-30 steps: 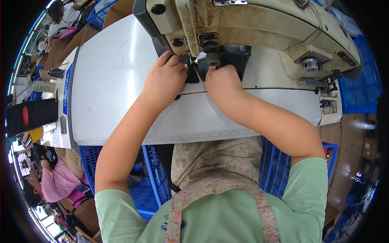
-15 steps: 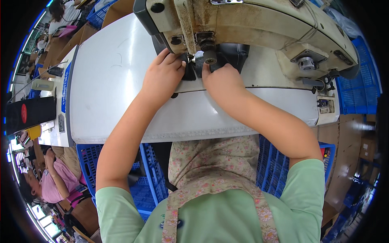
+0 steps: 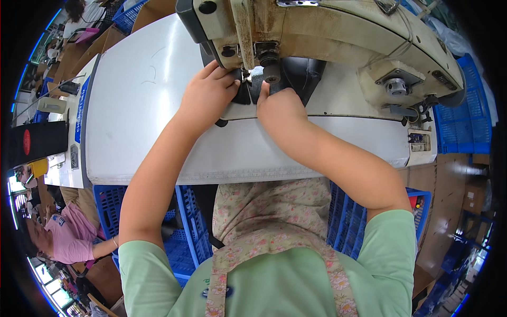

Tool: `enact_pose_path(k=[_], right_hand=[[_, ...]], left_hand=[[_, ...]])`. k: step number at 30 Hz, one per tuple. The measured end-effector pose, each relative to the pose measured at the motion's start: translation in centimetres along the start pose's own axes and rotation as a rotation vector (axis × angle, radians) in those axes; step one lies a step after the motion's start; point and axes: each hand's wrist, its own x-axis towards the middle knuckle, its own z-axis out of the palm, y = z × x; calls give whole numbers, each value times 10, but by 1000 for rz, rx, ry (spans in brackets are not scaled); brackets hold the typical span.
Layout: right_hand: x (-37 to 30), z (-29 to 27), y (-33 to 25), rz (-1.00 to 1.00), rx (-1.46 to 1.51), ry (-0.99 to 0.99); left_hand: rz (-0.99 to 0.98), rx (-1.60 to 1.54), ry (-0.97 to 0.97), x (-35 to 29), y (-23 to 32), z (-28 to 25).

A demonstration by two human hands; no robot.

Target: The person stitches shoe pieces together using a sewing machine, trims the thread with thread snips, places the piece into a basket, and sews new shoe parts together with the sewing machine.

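Observation:
A black leather-like piece (image 3: pixel 302 75) lies beneath the head of a beige industrial sewing machine (image 3: pixel 317 31), with a slit between two of its flaps near the needle. On the left side of the needle, my left hand (image 3: pixel 207 96) has its bent fingers closed on the piece's left flap (image 3: pixel 242 95). To the right, my right hand (image 3: pixel 282 109) curls its fingers around the near edge of the piece, its thumb pointing up close to the round presser part (image 3: pixel 271 71). The machine head and my fingers hide part of the piece.
The white sewing table (image 3: pixel 137 116) has a ruler strip along its near edge. Blue crates stand below it at left (image 3: pixel 182 248) and right (image 3: pixel 343 222). Another blue crate (image 3: pixel 463 113) is at the far right. A co-worker in pink (image 3: pixel 74 235) sits at left.
My right hand has slid slightly left along the piece, and its thumb now sticks up. My left hand stays beside the needle. The co-worker in pink has lowered an arm toward the crate.

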Motion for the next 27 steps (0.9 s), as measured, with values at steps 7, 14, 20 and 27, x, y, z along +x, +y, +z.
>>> enact_pose_path(k=[7, 14, 20, 27], right_hand=[[3, 10, -6, -9, -141, 20], [-3, 13, -8, 108, -171, 145], [0, 23, -9, 155, -173, 302], [-25, 12, 8, -23, -70, 302]], left_hand=[[-25, 6, 36, 0, 6, 5], [-23, 0, 92, 1, 5, 8], [-22, 24, 86, 1, 5, 9], [-4, 60, -17, -13, 16, 6]])
